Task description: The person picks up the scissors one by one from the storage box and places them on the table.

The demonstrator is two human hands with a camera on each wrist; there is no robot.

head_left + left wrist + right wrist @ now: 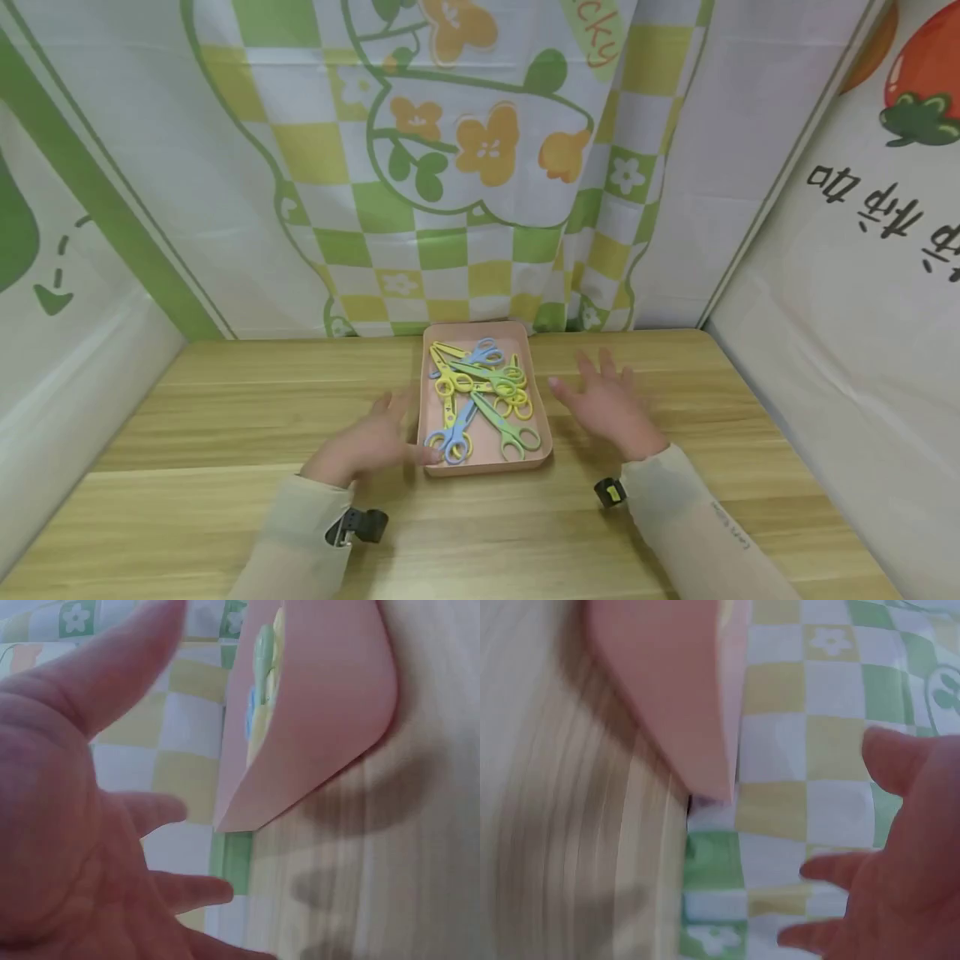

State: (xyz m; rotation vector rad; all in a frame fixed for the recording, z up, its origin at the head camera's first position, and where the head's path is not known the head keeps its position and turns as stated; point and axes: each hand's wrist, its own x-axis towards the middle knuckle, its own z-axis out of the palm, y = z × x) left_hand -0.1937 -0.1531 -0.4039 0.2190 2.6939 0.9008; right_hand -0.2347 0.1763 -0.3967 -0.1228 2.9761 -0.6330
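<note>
A pink tray holds several children's scissors in a loose heap. Blue scissors and green scissors lie toward its near end, yellow scissors farther in. My left hand is at the tray's left side, fingers spread, the thumb overlapping the near left corner in the head view. In the left wrist view the palm faces the tray's outer wall and nothing is in it. My right hand hovers off the tray's right side with fingers spread and holds nothing.
The tray stands on a wooden table near its back edge. Behind it hangs a checkered green, yellow and white cloth. White printed panels close in both sides. A black strap is on each wrist.
</note>
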